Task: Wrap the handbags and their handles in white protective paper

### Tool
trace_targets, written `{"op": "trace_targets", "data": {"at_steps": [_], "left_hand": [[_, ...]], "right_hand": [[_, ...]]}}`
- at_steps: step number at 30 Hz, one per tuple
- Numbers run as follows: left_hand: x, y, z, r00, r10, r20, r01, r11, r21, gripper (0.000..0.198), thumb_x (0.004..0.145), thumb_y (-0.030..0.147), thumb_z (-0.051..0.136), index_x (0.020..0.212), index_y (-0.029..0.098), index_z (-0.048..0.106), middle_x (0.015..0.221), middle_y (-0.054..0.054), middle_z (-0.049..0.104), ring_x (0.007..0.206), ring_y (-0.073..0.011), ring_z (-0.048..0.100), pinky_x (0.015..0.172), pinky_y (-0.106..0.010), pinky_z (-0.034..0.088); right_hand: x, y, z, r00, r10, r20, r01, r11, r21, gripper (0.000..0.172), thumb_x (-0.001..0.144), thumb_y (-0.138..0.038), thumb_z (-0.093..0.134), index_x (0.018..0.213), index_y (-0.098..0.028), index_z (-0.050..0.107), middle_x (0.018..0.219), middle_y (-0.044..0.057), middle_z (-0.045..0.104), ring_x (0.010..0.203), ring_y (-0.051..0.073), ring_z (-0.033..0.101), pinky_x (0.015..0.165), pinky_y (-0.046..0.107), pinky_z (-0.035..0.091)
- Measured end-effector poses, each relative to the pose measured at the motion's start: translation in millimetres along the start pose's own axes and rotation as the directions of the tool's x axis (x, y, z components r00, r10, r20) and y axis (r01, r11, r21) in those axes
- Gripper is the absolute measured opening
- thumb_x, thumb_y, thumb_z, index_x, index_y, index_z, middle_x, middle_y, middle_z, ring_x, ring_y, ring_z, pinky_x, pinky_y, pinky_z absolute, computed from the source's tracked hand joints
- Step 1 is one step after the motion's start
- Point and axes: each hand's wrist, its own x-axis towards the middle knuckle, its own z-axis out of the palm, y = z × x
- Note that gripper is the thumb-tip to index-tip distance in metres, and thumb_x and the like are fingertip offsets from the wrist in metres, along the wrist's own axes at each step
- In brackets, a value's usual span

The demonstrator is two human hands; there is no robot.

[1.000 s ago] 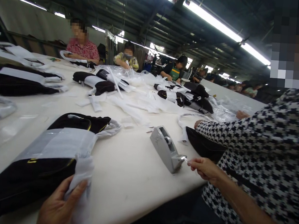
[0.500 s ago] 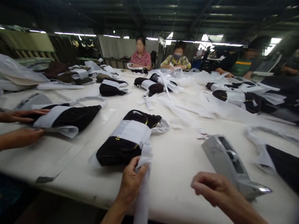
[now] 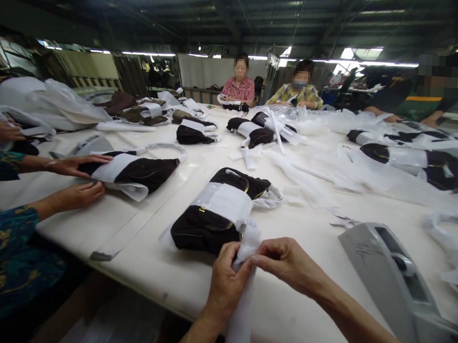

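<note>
A black bag [image 3: 193, 229] lies on the white table before me, with a band of white wrapping [image 3: 225, 200] around its middle. From its near right corner a strap wrapped in white foam paper [image 3: 241, 303] runs toward me and hangs past the table edge. My left hand [image 3: 227, 278] is closed around this wrapped strap. At the same spot my right hand [image 3: 285, 261] pinches the edge of the wrapping, its fingertips touching those of my left hand. Another wrapped strap loop [image 3: 272, 197] sticks out at the bag's far right.
A grey tape dispenser [image 3: 386, 276] stands to my right. At left, a co-worker's hands [image 3: 79, 182] hold white wrapping around another black bag [image 3: 150, 174]. Several wrapped bags and loose white sheets [image 3: 303, 171] lie farther back. Other people sit or stand across the table.
My right hand has moved left from beside the tape dispenser to the wrapped strap and now pinches it. My left hand keeps its hold. The view has turned, shifting things rightward.
</note>
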Motion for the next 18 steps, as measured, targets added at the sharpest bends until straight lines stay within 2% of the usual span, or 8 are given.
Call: {"op": "trace_targets", "data": {"at_steps": [4,10,14,18], "left_hand": [[1.7,0.7,0.4,0.998,0.055,-0.009,-0.054,0.997,0.055,0.025,0.080,0.035,0.055,0.096,0.017,0.054,0.095,-0.007,0.055,0.090,-0.0196,0.053,0.079,-0.030,0.042],[2.2,-1.3,-3.1,0.975,0.221,0.022,-0.221,0.955,0.198,0.018,0.079,0.030,0.054,0.090,0.016,0.053,0.088,-0.009,0.054,0.085,-0.0209,0.050,0.075,-0.034,0.043],[6.6,-11.8,-5.2,0.918,0.392,0.060,-0.393,0.879,0.271,0.021,0.075,0.035,0.056,0.080,0.015,0.051,0.077,-0.008,0.054,0.077,-0.0211,0.049,0.067,-0.032,0.043],[9.6,-23.3,-3.0,0.855,0.518,0.007,-0.498,0.819,0.283,0.029,0.076,0.044,0.051,0.078,0.015,0.050,0.072,-0.008,0.054,0.071,-0.0201,0.050,0.062,-0.031,0.043]], "right_hand": [[2.7,3.8,0.6,0.996,0.063,-0.061,-0.068,0.994,-0.087,0.025,0.072,-0.031,0.058,0.055,-0.014,0.054,0.047,-0.006,0.035,0.047,0.006,0.028,0.043,0.020,0.019],[4.0,14.2,1.0,0.991,0.123,-0.047,-0.129,0.977,-0.170,0.035,0.071,-0.042,0.057,0.049,-0.016,0.049,0.044,-0.004,0.040,0.045,0.008,0.033,0.044,0.021,0.024],[11.6,44.1,-2.5,0.993,0.121,0.015,-0.114,0.966,-0.232,0.045,0.070,-0.055,0.053,0.048,-0.016,0.048,0.047,-0.002,0.045,0.049,0.010,0.039,0.047,0.022,0.029],[16.0,65.8,1.1,0.996,0.088,-0.013,-0.089,0.971,-0.220,0.046,0.067,-0.059,0.054,0.048,-0.017,0.048,0.048,-0.001,0.046,0.050,0.011,0.041,0.049,0.022,0.032]]}}
